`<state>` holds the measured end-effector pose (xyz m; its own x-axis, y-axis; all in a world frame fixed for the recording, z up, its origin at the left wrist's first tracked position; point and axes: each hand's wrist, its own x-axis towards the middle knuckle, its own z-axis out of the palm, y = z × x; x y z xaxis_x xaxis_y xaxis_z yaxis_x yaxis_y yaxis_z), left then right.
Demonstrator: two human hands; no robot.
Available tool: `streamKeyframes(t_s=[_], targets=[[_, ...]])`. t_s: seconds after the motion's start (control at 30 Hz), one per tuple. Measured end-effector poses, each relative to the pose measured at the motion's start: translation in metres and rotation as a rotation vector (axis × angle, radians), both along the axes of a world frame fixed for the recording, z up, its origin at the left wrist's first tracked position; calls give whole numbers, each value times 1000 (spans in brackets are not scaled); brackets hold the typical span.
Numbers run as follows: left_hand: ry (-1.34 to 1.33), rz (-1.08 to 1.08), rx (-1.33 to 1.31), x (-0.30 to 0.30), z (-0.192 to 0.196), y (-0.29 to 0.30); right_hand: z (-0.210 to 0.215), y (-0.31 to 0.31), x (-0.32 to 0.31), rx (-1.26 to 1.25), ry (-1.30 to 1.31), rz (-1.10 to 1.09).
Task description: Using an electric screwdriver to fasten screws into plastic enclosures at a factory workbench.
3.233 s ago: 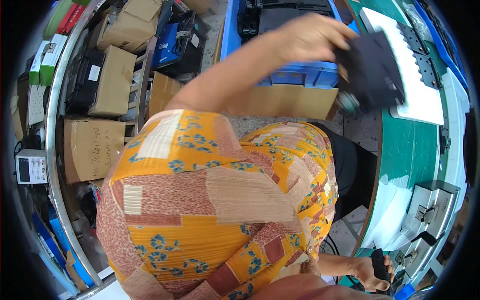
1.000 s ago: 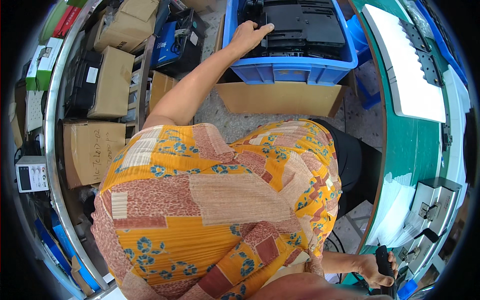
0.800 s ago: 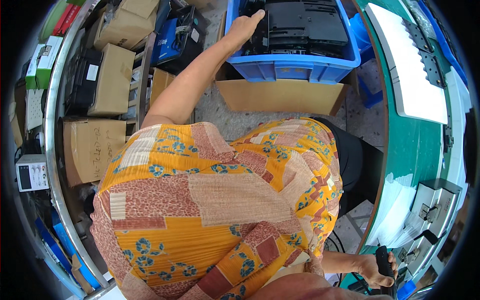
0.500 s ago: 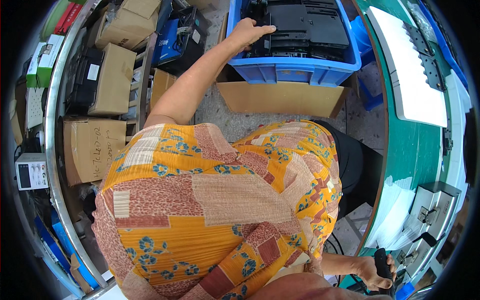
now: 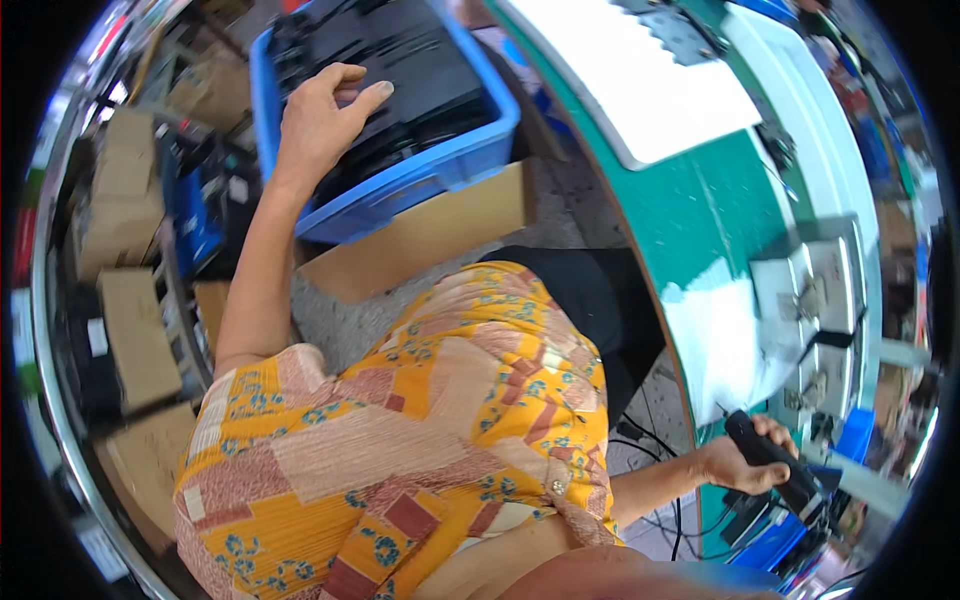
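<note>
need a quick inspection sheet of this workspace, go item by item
surface: green worktable at right, with a white tray and white sheets on it
job's things: blue crate of stacked black parts; black handheld tool
clutter: cardboard boxes on the floor at left, flat cardboard leaning on the crate
grippers: left hand open, resting on the black parts; right hand closed round the handheld tool
cables: black cables on the floor by the right forearm
surroundings: grey metal fixtures at the table's right edge
</note>
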<state>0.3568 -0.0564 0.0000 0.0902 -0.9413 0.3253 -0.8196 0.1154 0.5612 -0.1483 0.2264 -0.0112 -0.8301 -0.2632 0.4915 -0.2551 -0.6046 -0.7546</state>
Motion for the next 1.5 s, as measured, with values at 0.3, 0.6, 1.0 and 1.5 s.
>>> streamKeyframes(t_s=[0.3, 0.6, 1.0, 1.5], targets=[[149, -632, -236, -195, 18, -91, 1, 5, 4, 92, 100, -123], [-172, -639, -344, -344, 34, -251, -1, 8, 5, 119, 103, -150], [-627, -715, 315, -416, 63, -273, -1, 12, 6, 135, 110, -135], [-468, -625, -123, -421, 64, -246, -1, 9, 6, 83, 128, -102]])
